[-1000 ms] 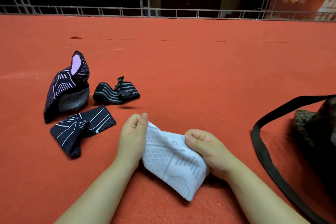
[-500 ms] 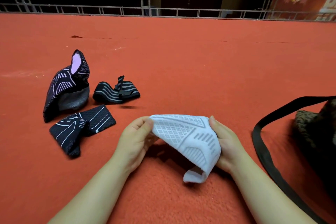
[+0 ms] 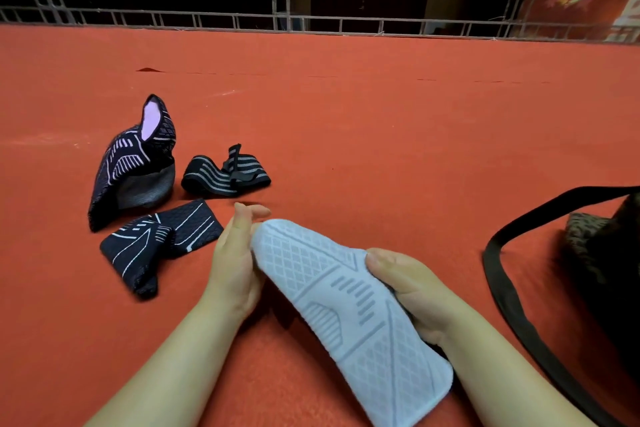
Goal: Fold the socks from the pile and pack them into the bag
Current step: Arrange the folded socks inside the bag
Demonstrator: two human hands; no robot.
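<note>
Over at the frame's left, three dark socks (image 3: 162,243) lie on the red carpet (image 3: 381,132). Centre-low, your left hand (image 3: 233,267) rests open-fingered against the white sock (image 3: 343,302); your right hand (image 3: 412,291) grips its other edge. At far right sits the bag (image 3: 602,253).

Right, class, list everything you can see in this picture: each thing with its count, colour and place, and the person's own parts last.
White patterned knit sock: one, white with grey lines, held between both hands.
Dark sock with lilac lining: one, far left, standing up.
Dark sock with white lines: one, near left, lying folded.
Black sock with grey stripes: one, beyond the left hand.
Dark bag with black strap: one, right edge.
Red carpet: covers the floor.
Metal railing: grey, far edge.
Left hand: touches the sock's toe end.
Right hand: grips the sock's middle.
</note>
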